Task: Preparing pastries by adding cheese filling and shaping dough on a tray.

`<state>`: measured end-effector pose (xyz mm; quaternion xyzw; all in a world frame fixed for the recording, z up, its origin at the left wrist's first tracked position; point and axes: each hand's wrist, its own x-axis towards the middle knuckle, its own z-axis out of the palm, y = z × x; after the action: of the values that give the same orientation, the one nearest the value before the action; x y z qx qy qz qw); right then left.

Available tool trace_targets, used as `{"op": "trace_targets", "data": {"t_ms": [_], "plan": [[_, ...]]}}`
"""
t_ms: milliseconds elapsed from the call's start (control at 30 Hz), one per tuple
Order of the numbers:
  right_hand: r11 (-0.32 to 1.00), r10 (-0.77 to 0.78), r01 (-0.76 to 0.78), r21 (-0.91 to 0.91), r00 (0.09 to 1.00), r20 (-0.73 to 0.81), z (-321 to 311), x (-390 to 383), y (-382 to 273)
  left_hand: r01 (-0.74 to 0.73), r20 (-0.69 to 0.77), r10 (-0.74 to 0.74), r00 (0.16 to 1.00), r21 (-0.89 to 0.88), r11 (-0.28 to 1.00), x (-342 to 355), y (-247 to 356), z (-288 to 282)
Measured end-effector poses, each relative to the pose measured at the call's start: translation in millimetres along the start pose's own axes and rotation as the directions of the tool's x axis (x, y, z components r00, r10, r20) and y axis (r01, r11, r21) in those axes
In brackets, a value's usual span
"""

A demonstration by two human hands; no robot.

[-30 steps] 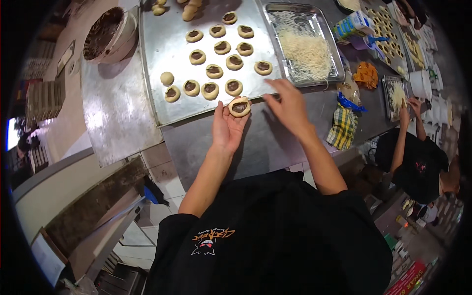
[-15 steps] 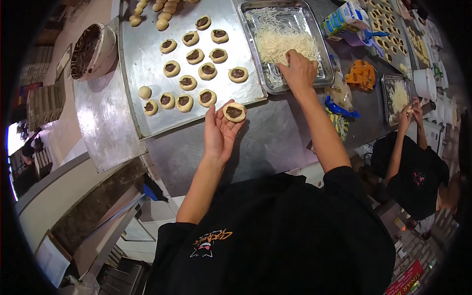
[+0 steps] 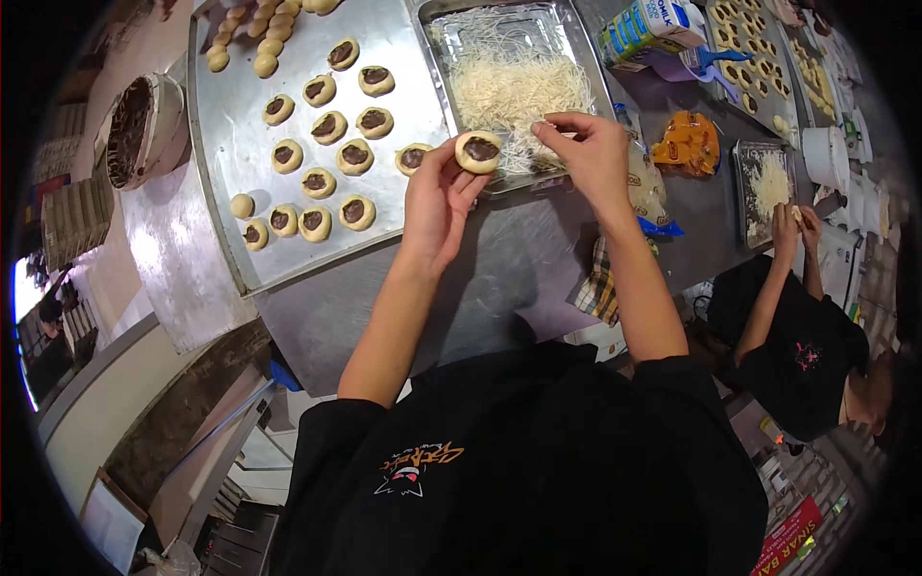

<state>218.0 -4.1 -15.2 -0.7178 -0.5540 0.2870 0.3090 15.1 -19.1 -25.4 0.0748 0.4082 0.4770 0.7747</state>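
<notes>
My left hand (image 3: 440,204) holds a dough round (image 3: 478,152) with dark brown filling in its hollow, tilted face up at the near left corner of the metal tray (image 3: 444,82). Over that tray's near side, my right hand (image 3: 591,161) is closed in a pinch on a little of the pale shredded cheese (image 3: 523,86), its fingertips a short way right of the round. Loose shreds lie beneath those fingers. To the left, several more filled dough rounds (image 3: 354,156) sit spaced out on a flat baking sheet (image 3: 223,144), beside one plain dough ball (image 3: 242,205).
A bucket of brown filling (image 3: 146,132) stands at the far left. Right of the cheese tray are a carton (image 3: 653,34), a purple jug (image 3: 677,69) with a blue brush, and an orange bag (image 3: 688,144). A co-worker (image 3: 802,336) handles dough by another cheese tray (image 3: 741,197).
My left hand has raised the dough round up and right, toward the cheese tray. My right hand has come out of the cheese heap toward the tray's near edge, fingers pinched.
</notes>
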Motion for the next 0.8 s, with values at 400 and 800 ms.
{"op": "trace_targets", "data": {"t_ms": [400,800], "plan": [[0.934,-0.351,0.352,-0.056,0.936,0.034,-9.5,-24.2,-18.3,0.058,0.134,-0.065,0.989,0.060,0.997,7.2,-13.4,22.4],[0.917,-0.299,0.279,-0.285,0.954,-0.030,-4.1,-0.8,26.3,0.018,0.074,-0.038,0.997,0.248,0.968,-1.0,-8.7,10.9]]}}
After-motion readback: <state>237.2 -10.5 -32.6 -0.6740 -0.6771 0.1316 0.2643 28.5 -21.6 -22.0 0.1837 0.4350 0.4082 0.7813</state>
